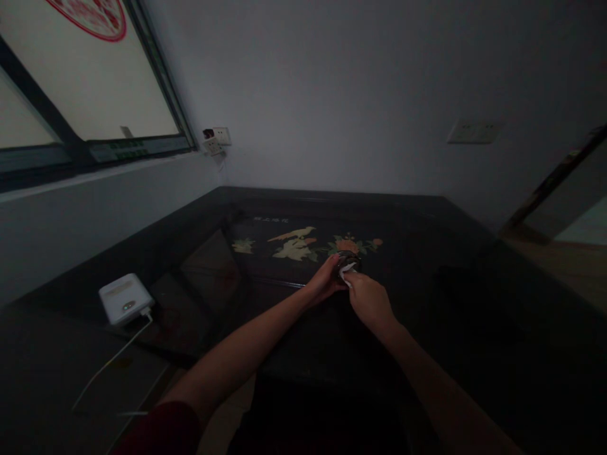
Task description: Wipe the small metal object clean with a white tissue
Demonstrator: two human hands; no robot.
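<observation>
My left hand (328, 277) is wrapped around the side of a small dark, shiny round object (349, 256), whose exact kind is too dim to make out. Pinched in my right hand (370, 298) is a crumpled white tissue or cloth (347, 270), pressed against the near side of that object. The two hands almost meet, a little above the black tabletop (303, 341). Behind them the tabletop carries a picture of a bird (294, 234) and flowers (347, 245). My fingers hide part of the round object.
A white power bank (126, 297) with a white cable (111, 361) plugged in lies at the table's left edge. A window (95, 76) stands at the left. Wall sockets (220, 135) are near the far left corner, and another socket panel (474, 131) is at the right.
</observation>
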